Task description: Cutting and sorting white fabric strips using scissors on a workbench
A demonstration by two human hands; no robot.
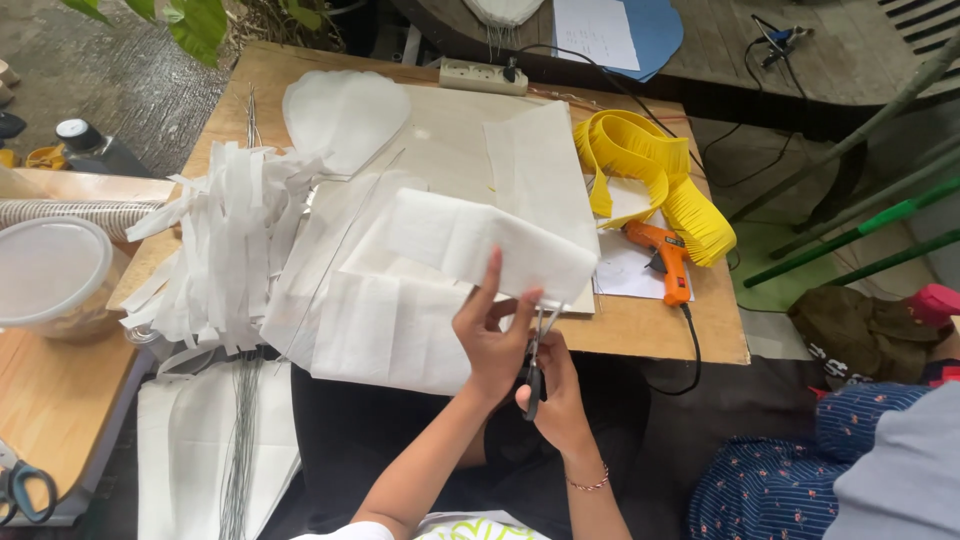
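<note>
Nearest the camera, the right hand (556, 392) is gripping a pair of dark-handled scissors (536, 368), fingers threaded through the loops and clenched around them, the blades pointing up and parted slightly at the lower edge of a folded white tissue sheet (480, 243). Just beside it, the left hand (490, 335) is pinching that same sheet, index finger stretched up across its face and thumb behind or under the edge, so the grip is closed on the paper rather than loose. The sheet is being held up over the near edge of the desk (640, 330), above other flat white sheets (385, 320) lying there. It looks very light, thin and limp, likely to tear or crumple if pulled hard, so holding it close to the cutting line, as the left hand is doing, is probably what is keeping it taut enough for the blades. To the left, a heap of cut white paper strips (225, 250) is spilling over the desk edge, with thin wires (240, 440) hanging below. Further right, an orange glue gun (665, 255) is lying by a coil of yellow fringed paper (655, 175). At the far edge, a white power strip (483, 76) is sitting with a cable plugged in.
</note>
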